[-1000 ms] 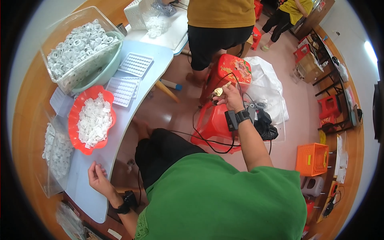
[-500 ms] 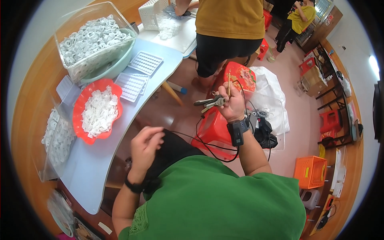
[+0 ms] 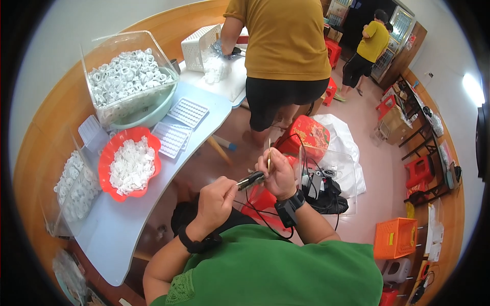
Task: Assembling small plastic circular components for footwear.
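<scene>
My right hand (image 3: 278,177) is closed around a bunch of keys (image 3: 251,180) and also pinches a thin gold-coloured stick (image 3: 269,153) pointing upward. Part of the bunch is dark and elongated, and its exact kind is unclear. My left hand (image 3: 216,200) pinches the near end of that dark piece, with finger and thumb pressed together. Both hands are held in front of my body, above the floor beside the table. Black cables hang by my right wrist, which carries a black device (image 3: 289,207).
At left, a pale blue table (image 3: 109,232) bears a red scalloped bowl (image 3: 104,166) of white pieces, clear bins of white rings and white trays (image 3: 189,112). Ahead are a red stool (image 3: 312,133), a clear box (image 3: 352,199) of electronics and a person in yellow (image 3: 288,46). An orange basket (image 3: 393,239) stands right.
My left hand has moved right and up and taken hold of the dark piece on the bunch. My right hand has come lower and nearer. The farther person has turned.
</scene>
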Action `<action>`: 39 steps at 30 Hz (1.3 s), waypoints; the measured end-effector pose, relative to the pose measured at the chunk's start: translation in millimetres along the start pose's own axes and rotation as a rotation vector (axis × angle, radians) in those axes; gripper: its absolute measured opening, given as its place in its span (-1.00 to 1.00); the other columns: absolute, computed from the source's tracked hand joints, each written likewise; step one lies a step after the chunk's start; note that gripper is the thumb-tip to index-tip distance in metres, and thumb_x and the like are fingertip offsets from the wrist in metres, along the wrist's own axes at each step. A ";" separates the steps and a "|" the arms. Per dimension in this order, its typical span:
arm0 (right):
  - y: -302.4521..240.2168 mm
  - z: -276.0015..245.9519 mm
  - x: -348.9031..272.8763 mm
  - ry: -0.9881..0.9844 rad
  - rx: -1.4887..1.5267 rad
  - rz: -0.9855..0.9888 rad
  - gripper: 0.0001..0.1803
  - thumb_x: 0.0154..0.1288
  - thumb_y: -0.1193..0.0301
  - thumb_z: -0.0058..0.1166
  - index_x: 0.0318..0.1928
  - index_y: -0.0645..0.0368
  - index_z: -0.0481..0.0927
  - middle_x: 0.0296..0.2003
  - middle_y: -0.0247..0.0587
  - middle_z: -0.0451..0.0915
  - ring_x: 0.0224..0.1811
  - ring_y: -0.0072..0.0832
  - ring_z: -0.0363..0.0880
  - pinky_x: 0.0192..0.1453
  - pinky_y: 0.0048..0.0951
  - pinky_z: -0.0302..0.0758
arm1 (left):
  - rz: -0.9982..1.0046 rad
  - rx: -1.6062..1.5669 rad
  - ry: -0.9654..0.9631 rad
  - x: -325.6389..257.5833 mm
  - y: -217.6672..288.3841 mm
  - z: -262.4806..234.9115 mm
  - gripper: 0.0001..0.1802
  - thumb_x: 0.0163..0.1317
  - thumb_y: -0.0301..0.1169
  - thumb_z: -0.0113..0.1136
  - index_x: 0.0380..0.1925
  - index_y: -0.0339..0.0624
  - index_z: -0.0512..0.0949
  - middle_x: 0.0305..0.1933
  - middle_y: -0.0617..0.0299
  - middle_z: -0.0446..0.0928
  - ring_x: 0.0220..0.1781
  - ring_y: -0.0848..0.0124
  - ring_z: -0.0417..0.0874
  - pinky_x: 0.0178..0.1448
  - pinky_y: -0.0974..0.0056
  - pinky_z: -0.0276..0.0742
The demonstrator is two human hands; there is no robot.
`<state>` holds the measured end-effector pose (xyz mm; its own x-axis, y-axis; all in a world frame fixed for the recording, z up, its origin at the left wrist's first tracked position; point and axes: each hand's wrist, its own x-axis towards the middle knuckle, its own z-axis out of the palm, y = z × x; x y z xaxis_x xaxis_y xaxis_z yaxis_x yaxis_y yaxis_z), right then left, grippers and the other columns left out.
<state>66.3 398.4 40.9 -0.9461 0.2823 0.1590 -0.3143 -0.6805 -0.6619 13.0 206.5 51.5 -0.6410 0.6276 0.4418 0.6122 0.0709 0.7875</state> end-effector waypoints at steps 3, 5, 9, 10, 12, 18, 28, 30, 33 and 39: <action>-4.3 -17.9 -1.1 0.055 -0.425 -0.036 -0.71 0.38 0.19 -0.08 -0.24 0.16 0.51 -0.33 -0.15 0.55 -0.45 -0.58 0.46 -0.35 -0.62 0.39 | 0.237 0.323 0.041 12.6 21.5 -15.9 -0.95 0.09 -0.55 0.11 -0.52 -0.22 0.46 -0.55 0.15 0.35 -0.52 0.21 0.47 -0.47 0.20 0.36; -8.6 -11.7 2.0 0.059 -0.771 -0.245 -0.73 0.36 0.24 -0.06 -0.21 0.20 0.53 -0.28 -0.19 0.55 -0.37 -0.59 0.47 -0.28 -0.61 0.39 | 0.324 0.468 0.037 14.1 26.6 -22.5 -0.87 0.01 -0.55 0.11 -0.59 -0.16 0.36 -0.52 0.15 0.32 -0.45 0.18 0.46 -0.45 0.15 0.37; -15.9 18.0 2.8 -0.269 -1.135 -0.448 -0.78 0.30 0.40 0.00 -0.14 0.27 0.56 -0.18 -0.21 0.53 -0.18 -0.50 0.47 -0.08 -0.50 0.42 | 0.334 0.424 0.026 19.5 37.6 -34.3 -0.90 0.00 -0.55 0.09 -0.58 -0.17 0.37 -0.54 0.15 0.32 -0.45 0.18 0.47 -0.45 0.15 0.36; -15.5 23.3 2.8 -0.496 -1.058 -0.394 -0.80 0.29 0.41 0.03 -0.14 0.25 0.57 -0.20 -0.16 0.53 -0.14 -0.43 0.48 -0.03 -0.42 0.42 | 0.325 0.395 0.019 22.9 40.6 -39.8 -0.94 0.05 -0.56 0.10 -0.53 -0.22 0.42 -0.55 0.14 0.35 -0.49 0.20 0.47 -0.45 0.20 0.36; -16.7 25.8 -7.5 -0.583 -0.750 0.143 -0.76 0.37 0.36 -0.05 -0.14 0.29 0.54 -0.25 -0.26 0.52 -0.21 -0.55 0.47 -0.12 -0.55 0.41 | 0.321 0.362 0.005 25.0 41.7 -46.0 -0.97 0.10 -0.57 0.10 -0.48 -0.26 0.47 -0.56 0.14 0.37 -0.53 0.22 0.48 -0.45 0.26 0.36; -23.3 35.1 -9.9 -0.575 -0.770 0.171 -0.78 0.39 0.37 -0.05 -0.17 0.29 0.54 -0.35 -0.37 0.54 -0.28 -0.69 0.49 -0.25 -0.63 0.41 | -0.217 -0.300 0.052 17.1 25.4 -49.0 -0.90 0.27 -0.53 0.04 -0.38 -0.28 0.54 -0.52 0.28 0.47 -0.55 0.55 0.46 -0.49 0.46 0.35; -69.4 -5.3 24.3 0.203 -0.280 -0.203 -0.73 0.42 0.35 -0.15 -0.22 0.34 0.49 -0.49 -0.19 0.55 -0.50 -0.44 0.53 -0.35 -0.45 0.52 | -0.467 -0.495 0.149 -14.3 -3.4 -60.2 -0.86 0.32 -0.45 0.05 -0.26 -0.28 0.55 -0.45 0.27 0.53 -0.52 0.61 0.48 -0.48 0.55 0.38; -77.1 -28.7 29.6 0.247 -0.217 -0.294 -0.73 0.42 0.35 -0.16 -0.22 0.34 0.49 -0.51 -0.18 0.54 -0.50 -0.43 0.53 -0.34 -0.41 0.54 | -0.472 -0.493 0.140 -23.1 -10.6 -62.9 -0.86 0.31 -0.44 0.06 -0.28 -0.28 0.55 -0.46 0.26 0.53 -0.53 0.61 0.48 -0.48 0.55 0.38; -76.1 -39.9 24.8 0.303 -0.228 -0.269 -0.74 0.43 0.35 -0.16 -0.23 0.34 0.48 -0.51 -0.18 0.54 -0.49 -0.42 0.54 -0.34 -0.38 0.56 | -0.534 -0.518 0.153 -33.8 -20.1 -64.7 -0.85 0.31 -0.43 0.06 -0.30 -0.29 0.55 -0.47 0.26 0.53 -0.53 0.61 0.48 -0.48 0.54 0.38; -42.4 -77.7 19.0 0.384 -0.374 -0.149 -0.79 0.41 0.40 -0.15 -0.23 0.29 0.48 -0.51 -0.21 0.55 -0.49 -0.45 0.55 -0.35 -0.43 0.54 | -0.590 -0.487 0.168 -49.7 -24.0 -66.4 -0.84 0.30 -0.42 0.07 -0.31 -0.30 0.55 -0.48 0.25 0.53 -0.54 0.60 0.48 -0.48 0.53 0.38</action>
<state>67.8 485.1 15.1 -0.7751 0.6306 0.0387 -0.3266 -0.3474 -0.8790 -0.6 122.2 39.2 -0.8823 0.4638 -0.0797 -0.0985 -0.0163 0.9950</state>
